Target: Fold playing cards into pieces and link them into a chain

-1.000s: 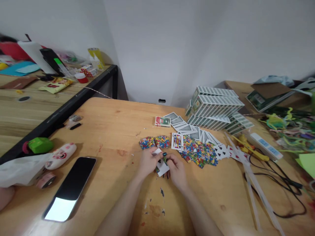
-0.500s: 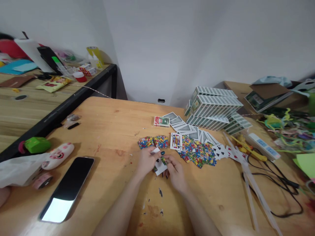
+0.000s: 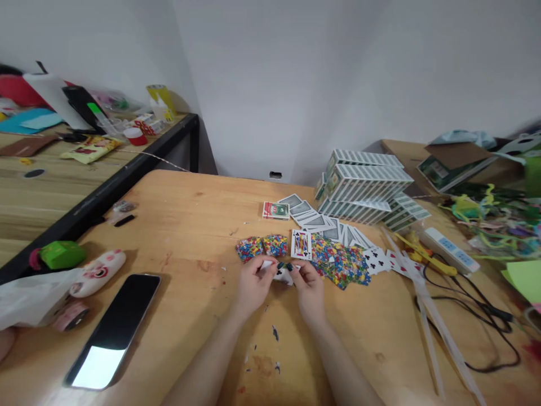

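Observation:
Between my two hands is a white playing card (image 3: 283,275) with black club marks. My left hand (image 3: 255,285) pinches its left end, and my right hand (image 3: 309,287) pinches its right end. Fingers cover much of the card. Just beyond them lies a face-up jack card (image 3: 301,244). Small colourful patterned pieces (image 3: 274,246) lie behind my left hand, and a larger spread of colourful patterned cards (image 3: 340,260) is to the right. A fan of face-down cards (image 3: 315,219) runs behind, near a red-and-green card box (image 3: 276,210).
Stacked card boxes (image 3: 367,180) stand at the back right. Clear plastic strips (image 3: 431,316), a black cable (image 3: 469,369) and a power strip (image 3: 451,250) lie right. A phone (image 3: 114,330), a white painted object (image 3: 98,273) and a green object (image 3: 63,255) sit left.
My hands have moved apart to opposite ends of the card. The card, held upright and slanted before, is now turned sideways and slightly farther from me.

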Demonstrator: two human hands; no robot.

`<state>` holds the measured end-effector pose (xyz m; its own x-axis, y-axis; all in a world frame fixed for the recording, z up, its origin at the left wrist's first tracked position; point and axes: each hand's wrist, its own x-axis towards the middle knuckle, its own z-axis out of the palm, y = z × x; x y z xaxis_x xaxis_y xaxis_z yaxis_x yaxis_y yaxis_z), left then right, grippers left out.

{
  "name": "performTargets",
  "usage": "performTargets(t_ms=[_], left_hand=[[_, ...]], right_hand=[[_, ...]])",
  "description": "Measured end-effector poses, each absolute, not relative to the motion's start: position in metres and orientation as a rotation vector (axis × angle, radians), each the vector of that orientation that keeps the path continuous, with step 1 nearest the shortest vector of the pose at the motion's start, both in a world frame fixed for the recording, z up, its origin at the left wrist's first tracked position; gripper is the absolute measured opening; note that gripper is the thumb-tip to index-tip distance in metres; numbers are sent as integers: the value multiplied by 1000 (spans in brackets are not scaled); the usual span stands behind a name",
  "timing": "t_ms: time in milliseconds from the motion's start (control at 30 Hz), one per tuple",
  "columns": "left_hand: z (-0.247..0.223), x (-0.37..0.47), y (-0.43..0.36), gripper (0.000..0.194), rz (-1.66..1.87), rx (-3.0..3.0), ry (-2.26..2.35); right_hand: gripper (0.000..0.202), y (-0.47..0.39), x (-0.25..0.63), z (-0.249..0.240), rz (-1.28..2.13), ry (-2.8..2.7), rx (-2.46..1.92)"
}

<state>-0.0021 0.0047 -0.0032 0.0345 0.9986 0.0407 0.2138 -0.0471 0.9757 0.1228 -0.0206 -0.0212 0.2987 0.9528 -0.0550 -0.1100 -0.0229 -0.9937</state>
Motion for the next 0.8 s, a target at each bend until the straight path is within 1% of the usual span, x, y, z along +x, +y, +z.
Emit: performTargets(t_ms=[200, 367, 500, 800], left_hand=[[-2, -1, 3, 12, 1153, 1574, 1253], [-6, 1, 3, 14, 1109, 1568, 1243], [-9, 5, -1, 21, 1055, 1477, 1329], [-12, 5, -2, 26, 981, 1510, 1347]], right_hand=[[15, -17, 132, -25, 870, -943, -1313], [13, -14, 133, -23, 938, -940, -1293], [14, -13, 131, -21, 982, -892, -1323], [12, -11, 132, -20, 916, -882, -1379]])
